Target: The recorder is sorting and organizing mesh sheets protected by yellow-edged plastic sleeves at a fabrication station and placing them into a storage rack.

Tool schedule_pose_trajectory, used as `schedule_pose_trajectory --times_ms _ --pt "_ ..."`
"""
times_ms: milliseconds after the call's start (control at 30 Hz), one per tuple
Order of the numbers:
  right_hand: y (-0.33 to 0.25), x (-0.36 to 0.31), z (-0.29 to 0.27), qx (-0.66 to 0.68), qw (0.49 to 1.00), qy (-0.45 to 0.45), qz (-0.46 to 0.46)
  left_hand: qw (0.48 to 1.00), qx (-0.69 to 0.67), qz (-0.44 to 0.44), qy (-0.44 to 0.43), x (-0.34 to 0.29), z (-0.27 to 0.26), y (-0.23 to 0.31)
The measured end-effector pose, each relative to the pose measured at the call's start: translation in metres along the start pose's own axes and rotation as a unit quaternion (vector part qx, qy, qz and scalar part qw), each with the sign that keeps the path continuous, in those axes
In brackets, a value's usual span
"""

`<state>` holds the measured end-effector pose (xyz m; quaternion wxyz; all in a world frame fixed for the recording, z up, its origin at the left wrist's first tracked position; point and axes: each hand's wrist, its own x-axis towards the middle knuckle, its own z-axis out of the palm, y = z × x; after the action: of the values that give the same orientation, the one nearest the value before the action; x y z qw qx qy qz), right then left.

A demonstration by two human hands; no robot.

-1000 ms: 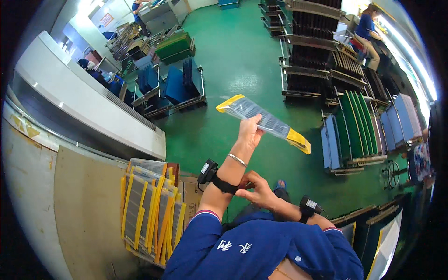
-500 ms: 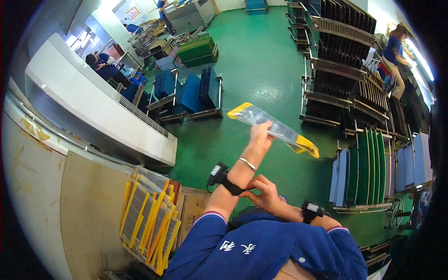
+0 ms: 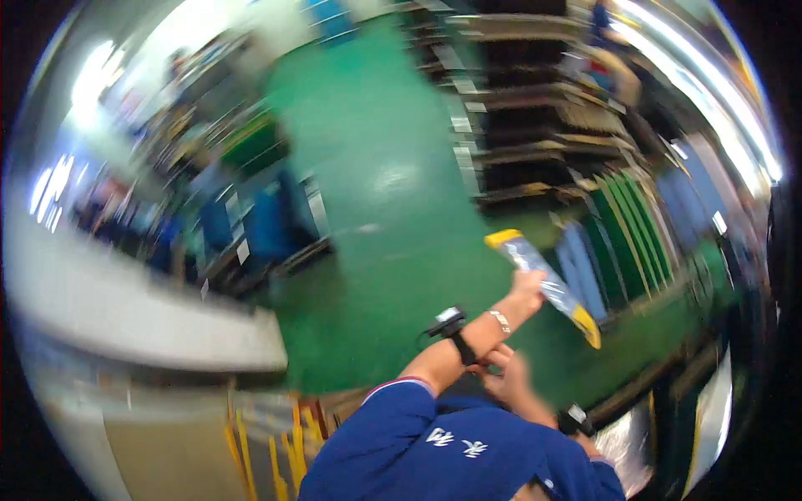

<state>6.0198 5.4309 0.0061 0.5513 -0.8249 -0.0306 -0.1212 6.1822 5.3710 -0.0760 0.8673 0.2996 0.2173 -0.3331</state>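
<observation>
My left hand point(image 3: 526, 289), arm stretched forward, is closed around a long flat clear-plastic packet with yellow ends point(image 3: 565, 299). What lies inside looks greyish and is too blurred to name. On my left forearm sits a black wrist strap point(image 3: 464, 347) carrying a small black device point(image 3: 449, 317). My right hand point(image 3: 506, 374) is drawn in close to that forearm, its fingers bent and pinching at the strap's underside. A second black device point(image 3: 575, 419) is strapped to my right wrist.
Dark racks point(image 3: 535, 108) stand far right, with upright green boards point(image 3: 631, 234) nearer. Blue panels point(image 3: 271, 217) fill a rack at left, behind a long white machine point(image 3: 142, 309). Yellow-edged sleeves point(image 3: 276, 455) are at lower left. Green floor point(image 3: 384, 225) runs between.
My view has swung right and is blurred. Both arms and the packet now sit further right and lower in the picture; the packet is tilted more steeply. My right hand remains at the strap.
</observation>
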Motion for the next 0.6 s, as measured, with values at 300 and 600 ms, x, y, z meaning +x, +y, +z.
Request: schedule_pose_trajectory --times_ms 300,600 --pt "-0.005 -0.057 -0.051 -0.08 0.979 0.177 0.064 0.929 0.288 -0.154 -0.175 -0.068 0.059 -0.109" --pt "-0.083 -0.035 0.04 -0.212 0.878 0.393 0.176 0.774 0.406 -0.375 -0.309 -0.14 0.047 -0.098"
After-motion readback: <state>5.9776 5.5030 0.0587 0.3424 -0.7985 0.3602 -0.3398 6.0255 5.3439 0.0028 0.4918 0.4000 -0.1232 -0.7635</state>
